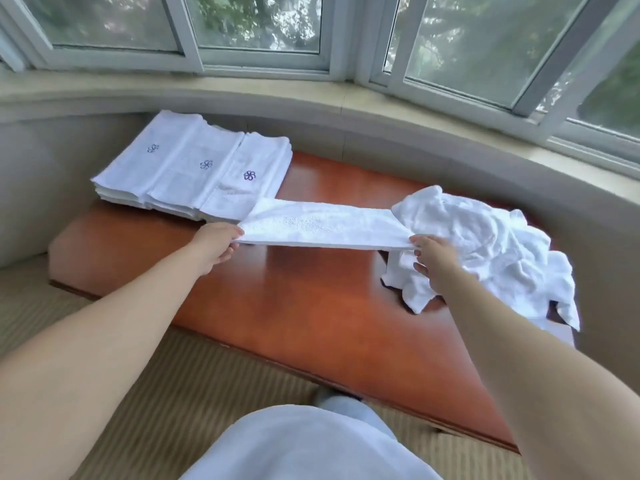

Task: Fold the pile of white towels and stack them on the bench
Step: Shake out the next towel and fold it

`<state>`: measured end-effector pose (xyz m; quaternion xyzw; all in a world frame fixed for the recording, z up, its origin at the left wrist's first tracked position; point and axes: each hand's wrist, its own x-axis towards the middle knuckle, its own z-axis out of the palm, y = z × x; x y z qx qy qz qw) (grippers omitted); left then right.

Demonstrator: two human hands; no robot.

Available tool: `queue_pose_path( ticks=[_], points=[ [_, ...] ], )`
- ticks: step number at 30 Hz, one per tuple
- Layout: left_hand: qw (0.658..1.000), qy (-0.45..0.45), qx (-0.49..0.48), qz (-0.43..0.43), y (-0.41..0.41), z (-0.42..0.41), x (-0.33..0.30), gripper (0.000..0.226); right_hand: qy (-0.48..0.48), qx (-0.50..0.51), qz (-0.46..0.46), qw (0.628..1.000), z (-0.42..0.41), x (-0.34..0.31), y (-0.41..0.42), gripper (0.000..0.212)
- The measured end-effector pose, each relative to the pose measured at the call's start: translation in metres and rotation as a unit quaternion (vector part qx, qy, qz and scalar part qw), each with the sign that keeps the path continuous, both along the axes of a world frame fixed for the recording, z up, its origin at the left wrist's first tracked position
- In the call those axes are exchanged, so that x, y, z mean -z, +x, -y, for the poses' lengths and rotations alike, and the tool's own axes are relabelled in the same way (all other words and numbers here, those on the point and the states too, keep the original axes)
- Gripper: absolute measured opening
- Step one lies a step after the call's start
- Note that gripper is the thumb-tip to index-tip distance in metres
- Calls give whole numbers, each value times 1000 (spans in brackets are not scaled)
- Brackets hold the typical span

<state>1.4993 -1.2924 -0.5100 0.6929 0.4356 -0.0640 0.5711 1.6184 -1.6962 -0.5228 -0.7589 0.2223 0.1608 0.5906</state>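
Observation:
A white towel [322, 225], folded into a long strip, is stretched level just above the red-brown wooden bench [294, 306]. My left hand [216, 242] pinches its left end and my right hand [434, 259] grips its right end. At the bench's far left lie three overlapping stacks of folded white towels [194, 168], each with a purple flower emblem on top. A crumpled pile of unfolded white towels [485, 251] sits at the bench's right end, partly behind my right hand.
A beige curved window ledge [311, 95] and windows run behind the bench. Striped beige carpet [173, 382] covers the floor in front. My light blue clothing [304, 445] fills the bottom centre.

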Motion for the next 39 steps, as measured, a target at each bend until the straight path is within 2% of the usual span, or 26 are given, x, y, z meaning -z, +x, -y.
queue_pose_path(
  ticks=[3,6,7,9,10,12,14,16,17,19,21,24,29,34,39],
  points=[
    [996,13,34,-80,-37,15,67,12,-77,-60,-78,992,23,73,-39,24],
    [982,4,76,-170,-86,32,133,16,-153,-121,-176,965,40,137,-88,20],
    [976,-2,92,-200,-102,37,149,18,-165,-130,-219,953,45,151,-104,29],
    [954,-19,142,-263,-129,40,168,21,-173,-145,-289,930,52,166,-129,18],
    [941,-28,174,-289,-139,40,172,23,-173,-163,-309,921,55,166,-137,20],
    [917,-41,250,-307,-153,35,176,33,-166,-226,-316,906,61,166,-144,17],
    [903,-1,325,-280,-157,29,175,43,-217,-292,-272,891,65,162,-136,21],
    [910,64,342,-227,-149,24,171,28,-259,-317,-201,890,63,155,-119,11],
    [921,85,326,-197,-141,22,169,17,-265,-314,-170,896,60,150,-108,16],
    [948,97,268,-143,-119,15,161,19,-268,-297,-118,909,54,142,-84,30],
    [967,99,206,-110,-90,7,150,20,-263,-272,-82,922,44,129,-58,28],
    [973,112,186,-80,-48,-2,138,11,-262,-255,-50,929,30,120,-25,21],
    [983,107,139,-64,10,-5,134,20,-175,-174,-77,966,6,124,15,17],
    [990,74,103,-68,49,-7,143,22,-147,-138,-82,976,-8,133,51,24],
    [986,83,95,-110,78,-10,164,22,-160,-151,-100,970,-20,155,82,27]
  ],
)
